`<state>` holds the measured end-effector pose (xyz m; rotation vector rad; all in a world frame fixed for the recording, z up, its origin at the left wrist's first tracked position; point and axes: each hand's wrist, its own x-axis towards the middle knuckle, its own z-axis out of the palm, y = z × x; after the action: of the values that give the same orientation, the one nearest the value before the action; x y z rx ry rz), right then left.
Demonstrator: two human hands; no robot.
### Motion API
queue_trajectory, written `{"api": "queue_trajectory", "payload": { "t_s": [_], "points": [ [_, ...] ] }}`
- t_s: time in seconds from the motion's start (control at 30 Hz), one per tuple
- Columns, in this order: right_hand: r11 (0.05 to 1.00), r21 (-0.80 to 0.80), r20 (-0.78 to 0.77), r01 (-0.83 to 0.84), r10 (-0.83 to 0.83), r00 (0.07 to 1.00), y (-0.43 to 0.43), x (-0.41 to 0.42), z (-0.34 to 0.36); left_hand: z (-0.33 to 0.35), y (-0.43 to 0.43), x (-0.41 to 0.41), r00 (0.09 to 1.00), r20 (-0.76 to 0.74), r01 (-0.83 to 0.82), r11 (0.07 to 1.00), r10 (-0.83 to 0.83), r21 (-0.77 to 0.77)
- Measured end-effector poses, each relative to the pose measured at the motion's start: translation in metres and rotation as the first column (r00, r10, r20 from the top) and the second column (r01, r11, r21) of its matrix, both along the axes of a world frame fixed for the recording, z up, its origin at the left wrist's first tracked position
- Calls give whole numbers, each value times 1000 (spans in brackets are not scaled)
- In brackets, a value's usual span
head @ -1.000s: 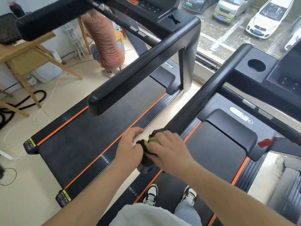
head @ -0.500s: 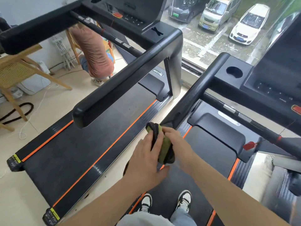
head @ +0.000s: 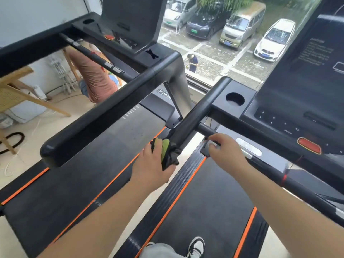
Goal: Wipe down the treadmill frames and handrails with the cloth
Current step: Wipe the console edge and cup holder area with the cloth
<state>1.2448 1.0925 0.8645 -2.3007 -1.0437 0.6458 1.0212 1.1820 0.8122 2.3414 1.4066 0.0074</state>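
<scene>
Gripping the bunched cloth point(head: 166, 151) against the near end of the handrail point(head: 195, 116), the left hand point(head: 150, 164) looks set to wipe along it, while the right hand point(head: 225, 149) curls round the crossbar point(head: 297, 185), probably for balance.

At left: light wooden furniture frame point(head: 46, 105), black hose point(head: 16, 134) on floor. Beyond window: parked white car point(head: 275, 40), beige van point(head: 242, 23).

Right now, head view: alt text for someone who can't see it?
The left hand holds a green-and-black cloth against the end of a treadmill's left handrail, while the right hand grips the crossbar below the console. A second treadmill stands to the left, and parked cars show outside ahead.
</scene>
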Motion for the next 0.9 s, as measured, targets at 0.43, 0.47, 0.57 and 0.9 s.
{"api": "queue_trajectory", "payload": {
  "t_s": [0.43, 0.47, 0.57, 0.9],
  "points": [
    [901, -375, 76, -220, 266, 961, 63, 110, -20, -14, 41, 104, 996, -63, 73, 976, -62, 207],
    [885, -405, 72, -229, 280, 957, 69, 114, -22, -14, 51, 117, 995, -60, 89, 978, -79, 187],
    [863, -459, 53, -214, 267, 962, 80, 124, -24, -17, 77, 158, 988, -67, 149, 975, -139, 163],
    [860, -492, 21, -136, 168, 986, 81, 123, -27, -5, 188, 275, 974, 213, 8, 937, 71, -349]
  ]
}}
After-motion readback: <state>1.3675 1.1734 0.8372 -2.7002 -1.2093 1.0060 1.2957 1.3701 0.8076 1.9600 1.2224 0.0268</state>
